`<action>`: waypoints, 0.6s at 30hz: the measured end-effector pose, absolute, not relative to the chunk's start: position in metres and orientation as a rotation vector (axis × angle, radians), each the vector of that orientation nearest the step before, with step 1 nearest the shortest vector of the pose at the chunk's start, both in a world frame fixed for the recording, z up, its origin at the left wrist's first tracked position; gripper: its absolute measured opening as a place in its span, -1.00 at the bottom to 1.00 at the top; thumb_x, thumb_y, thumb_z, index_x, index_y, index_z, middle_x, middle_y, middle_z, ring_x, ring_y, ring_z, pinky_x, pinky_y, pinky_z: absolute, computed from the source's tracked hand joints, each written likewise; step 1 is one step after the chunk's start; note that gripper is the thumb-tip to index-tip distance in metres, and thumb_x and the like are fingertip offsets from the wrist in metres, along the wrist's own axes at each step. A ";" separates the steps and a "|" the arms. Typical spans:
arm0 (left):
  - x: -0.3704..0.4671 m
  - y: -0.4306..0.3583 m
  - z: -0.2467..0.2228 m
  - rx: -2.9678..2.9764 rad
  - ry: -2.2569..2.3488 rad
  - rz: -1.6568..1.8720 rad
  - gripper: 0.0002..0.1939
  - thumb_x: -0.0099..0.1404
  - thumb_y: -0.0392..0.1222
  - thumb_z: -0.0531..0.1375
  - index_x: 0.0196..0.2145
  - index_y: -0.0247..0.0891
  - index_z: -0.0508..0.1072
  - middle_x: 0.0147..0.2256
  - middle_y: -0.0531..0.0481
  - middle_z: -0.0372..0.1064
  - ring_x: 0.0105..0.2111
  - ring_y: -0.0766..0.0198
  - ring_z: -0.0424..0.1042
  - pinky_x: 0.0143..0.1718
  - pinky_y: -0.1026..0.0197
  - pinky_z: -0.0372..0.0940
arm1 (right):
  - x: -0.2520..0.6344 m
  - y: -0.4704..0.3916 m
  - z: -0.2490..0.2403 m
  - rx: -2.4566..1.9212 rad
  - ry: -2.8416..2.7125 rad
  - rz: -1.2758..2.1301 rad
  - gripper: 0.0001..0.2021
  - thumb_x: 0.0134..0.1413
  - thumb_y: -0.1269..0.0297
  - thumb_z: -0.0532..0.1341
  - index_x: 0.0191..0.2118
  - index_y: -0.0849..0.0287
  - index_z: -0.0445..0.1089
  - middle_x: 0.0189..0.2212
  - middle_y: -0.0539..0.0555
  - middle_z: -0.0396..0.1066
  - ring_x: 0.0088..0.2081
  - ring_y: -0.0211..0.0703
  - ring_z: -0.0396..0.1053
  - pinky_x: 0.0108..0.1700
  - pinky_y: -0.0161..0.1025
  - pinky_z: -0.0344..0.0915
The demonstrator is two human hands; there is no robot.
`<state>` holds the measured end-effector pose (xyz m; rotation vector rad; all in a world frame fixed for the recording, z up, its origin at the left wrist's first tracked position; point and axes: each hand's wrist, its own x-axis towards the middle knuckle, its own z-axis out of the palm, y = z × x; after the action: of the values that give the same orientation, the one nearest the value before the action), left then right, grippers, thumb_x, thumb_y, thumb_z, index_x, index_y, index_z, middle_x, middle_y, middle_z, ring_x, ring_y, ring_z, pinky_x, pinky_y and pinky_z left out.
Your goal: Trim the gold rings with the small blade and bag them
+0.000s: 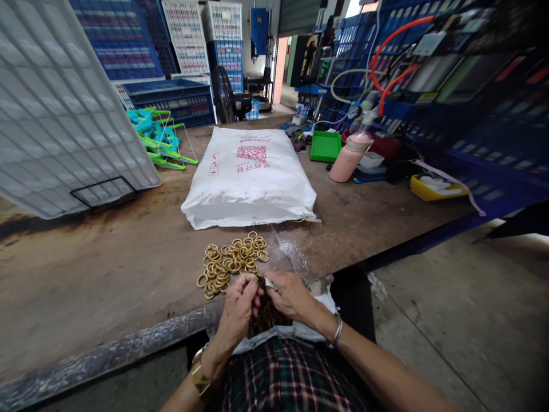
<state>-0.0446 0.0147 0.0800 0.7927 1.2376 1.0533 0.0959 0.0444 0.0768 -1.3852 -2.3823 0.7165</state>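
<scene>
1. Two bare hands meet just over the lap of the person seated at the table (171,246). The left hand (241,298) is curled nearly closed, fingertips pinching a small dark piece (261,281).
2. The right hand (288,293) is bent narrowly around a small pale piece (270,284), right up against the left fingertips. I can't make out what either piece is; the fingers cover most of them.
3. Below the hands, a mass of brown pieces (270,316) sits in an opened pale bag (274,332) on the lap.
4. Brass-coloured rings (234,257) lie heaped on the table, just beyond the left hand.
5. Behind the rings a full white sack (249,194) lies flat, taking up the middle of the table. A white crate (64,114) crowds the left side, green and turquoise hangers (165,143) beside it.
6. Over to the right are a green tray (326,147), a pink bottle (348,160) and a yellow tray (437,189).
7. The sack carries a red QR code (251,152) and red Chinese characters, too small for me to read surely.
</scene>
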 end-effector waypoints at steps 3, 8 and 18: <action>-0.045 0.014 0.080 0.810 1.269 1.053 -0.65 0.07 0.10 0.17 -0.47 -0.27 0.29 -0.59 0.11 0.25 -0.68 0.47 0.14 -0.71 0.42 0.04 | 0.094 0.044 0.078 -1.383 -2.425 0.687 -0.85 -0.08 0.50 0.02 -0.39 0.18 0.28 -0.48 0.02 0.36 -0.47 -0.27 0.23 -0.39 -0.36 0.03; -0.045 0.013 0.077 0.830 1.258 1.055 -0.64 0.07 0.13 0.17 -0.49 -0.26 0.28 -0.62 0.14 0.21 -0.70 0.46 0.12 -0.70 0.40 0.04 | 0.094 0.044 0.075 -1.371 -2.442 0.653 -0.85 -0.06 0.49 0.01 -0.39 0.17 0.28 -0.49 0.00 0.36 -0.49 -0.28 0.23 -0.42 -0.35 0.00; -0.048 0.012 0.068 0.867 1.174 1.068 -0.64 0.15 0.13 0.12 -0.47 -0.26 0.27 -0.62 0.16 0.15 -0.68 0.46 0.11 -0.67 0.40 0.05 | 0.092 0.042 0.077 -1.445 -2.458 0.590 -0.82 -0.06 0.50 -0.02 -0.38 0.18 0.28 -0.48 0.02 0.37 -0.50 -0.27 0.22 -0.43 -0.32 -0.02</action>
<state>-0.0484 0.0121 0.0682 0.8672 1.1743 1.0676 0.0917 0.0424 0.0766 -1.4454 -2.4585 0.5904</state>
